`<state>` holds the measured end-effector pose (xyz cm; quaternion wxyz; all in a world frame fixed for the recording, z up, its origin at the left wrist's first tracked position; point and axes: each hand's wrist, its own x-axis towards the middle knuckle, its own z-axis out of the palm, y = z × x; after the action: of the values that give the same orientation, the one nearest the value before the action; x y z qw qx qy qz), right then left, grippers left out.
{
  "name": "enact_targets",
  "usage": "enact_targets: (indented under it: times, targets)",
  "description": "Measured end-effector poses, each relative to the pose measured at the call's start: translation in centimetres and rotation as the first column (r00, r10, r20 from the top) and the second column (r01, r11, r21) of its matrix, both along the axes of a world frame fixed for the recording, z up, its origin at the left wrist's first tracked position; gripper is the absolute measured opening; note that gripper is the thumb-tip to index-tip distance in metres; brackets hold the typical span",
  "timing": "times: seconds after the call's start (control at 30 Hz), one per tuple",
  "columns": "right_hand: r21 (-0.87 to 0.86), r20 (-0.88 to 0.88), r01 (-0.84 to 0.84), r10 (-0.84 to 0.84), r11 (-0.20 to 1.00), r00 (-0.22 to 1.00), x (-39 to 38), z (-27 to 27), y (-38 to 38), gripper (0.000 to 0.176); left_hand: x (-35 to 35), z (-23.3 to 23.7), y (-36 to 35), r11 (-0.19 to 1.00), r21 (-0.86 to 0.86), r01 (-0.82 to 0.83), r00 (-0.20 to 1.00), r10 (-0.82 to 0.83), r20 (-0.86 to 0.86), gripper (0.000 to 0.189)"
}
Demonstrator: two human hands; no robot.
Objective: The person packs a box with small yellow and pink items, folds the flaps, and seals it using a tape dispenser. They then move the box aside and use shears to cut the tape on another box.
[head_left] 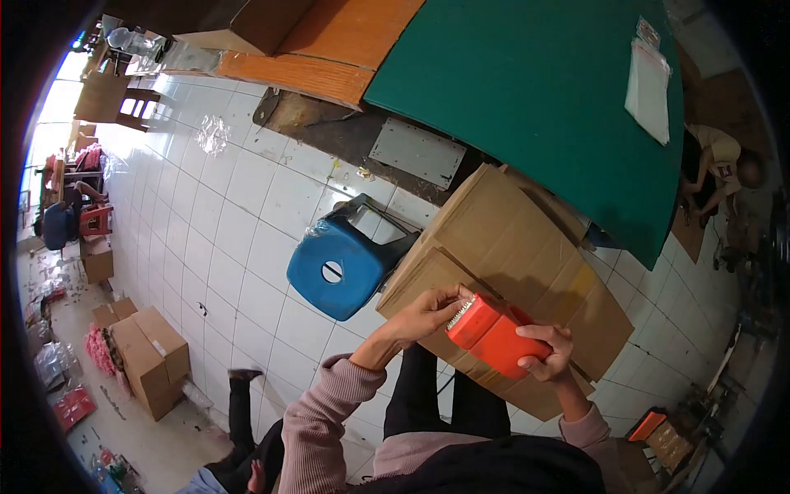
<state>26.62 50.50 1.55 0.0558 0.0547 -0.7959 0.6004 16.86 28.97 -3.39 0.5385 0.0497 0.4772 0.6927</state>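
A red device (494, 333) with a comb-like toothed metal edge on its left end is held over a large brown cardboard box (527, 239). My right hand (550, 350) grips its right end, with the thumb and fingers around the body. At the toothed edge is my left hand (432, 313), its fingers bent and pressed close together; whatever lies between the fingertips is too small to make out.
A blue stool (337, 267) stands left of the box. Beyond is a green tabletop (535, 90) with plastic bags (648, 90). Closed cartons (150, 354) sit at lower left. People are at right (716, 169), far left and lower left.
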Motion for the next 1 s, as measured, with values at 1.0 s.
enact_targets:
  times: [1.0]
  targets:
    - [0.137, 0.333, 0.077, -0.119, 0.988, 0.935, -4.6, -6.6, -3.1, 0.016, -5.1, -13.2, 3.4, 0.267, -0.229, -0.936, 0.217, -0.076, -0.973, 0.012]
